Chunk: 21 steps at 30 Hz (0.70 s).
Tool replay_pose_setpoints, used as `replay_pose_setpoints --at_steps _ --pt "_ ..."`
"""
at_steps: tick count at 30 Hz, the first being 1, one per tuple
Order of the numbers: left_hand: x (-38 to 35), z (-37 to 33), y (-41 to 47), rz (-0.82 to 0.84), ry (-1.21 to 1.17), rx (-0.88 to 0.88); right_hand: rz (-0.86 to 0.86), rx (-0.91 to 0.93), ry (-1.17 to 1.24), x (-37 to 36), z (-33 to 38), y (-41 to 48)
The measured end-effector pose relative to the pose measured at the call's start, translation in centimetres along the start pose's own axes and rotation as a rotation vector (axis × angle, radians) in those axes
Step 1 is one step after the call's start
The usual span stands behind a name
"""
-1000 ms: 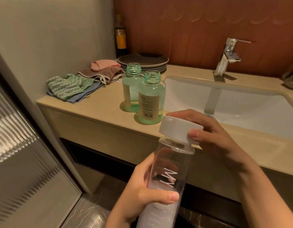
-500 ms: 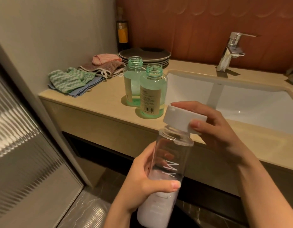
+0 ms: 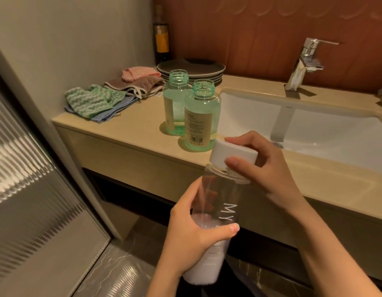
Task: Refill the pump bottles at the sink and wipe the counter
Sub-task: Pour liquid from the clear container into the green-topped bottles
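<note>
I hold a tall clear bottle (image 3: 220, 200) in front of the counter, tilted, with pale liquid in its lower part. My left hand (image 3: 192, 236) grips its body. My right hand (image 3: 265, 166) is closed around its white cap (image 3: 230, 154), which sits on the bottle's neck. Two green-tinted bottles with their tops off stand on the beige counter (image 3: 125, 129) left of the sink: the nearer one (image 3: 202, 116) with a tan label, the farther one (image 3: 176, 99) behind it. Both hold greenish liquid.
A white sink basin (image 3: 314, 129) with a chrome tap (image 3: 303, 63) lies to the right. Folded cloths (image 3: 95, 101) and pink and brown ones (image 3: 138, 79) sit at the counter's left end. Dark stacked plates (image 3: 192, 69) and a dark bottle (image 3: 161, 41) stand at the back. A ribbed glass door (image 3: 25, 168) is on the left.
My view has shifted slightly, so the counter sits higher in frame. The clear bottle stays in both hands, and my right hand has turned a little on the white cap.
</note>
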State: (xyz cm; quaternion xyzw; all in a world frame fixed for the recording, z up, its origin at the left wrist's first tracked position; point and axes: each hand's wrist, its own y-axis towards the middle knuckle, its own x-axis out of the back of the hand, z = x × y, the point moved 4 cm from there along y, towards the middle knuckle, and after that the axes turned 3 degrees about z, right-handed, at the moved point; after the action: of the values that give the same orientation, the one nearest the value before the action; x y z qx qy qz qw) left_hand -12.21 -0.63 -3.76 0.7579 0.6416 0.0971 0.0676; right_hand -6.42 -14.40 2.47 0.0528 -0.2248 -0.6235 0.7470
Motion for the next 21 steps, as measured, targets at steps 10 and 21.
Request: replay_pose_setpoints --at_steps 10,21 --pt "1.2 0.3 -0.4 -0.249 0.287 -0.014 -0.171 0.052 -0.28 0.0 0.3 -1.0" --pt "1.4 1.4 -0.9 -0.351 0.344 0.016 -0.211 0.0 -0.031 -0.8 1.4 -2.2"
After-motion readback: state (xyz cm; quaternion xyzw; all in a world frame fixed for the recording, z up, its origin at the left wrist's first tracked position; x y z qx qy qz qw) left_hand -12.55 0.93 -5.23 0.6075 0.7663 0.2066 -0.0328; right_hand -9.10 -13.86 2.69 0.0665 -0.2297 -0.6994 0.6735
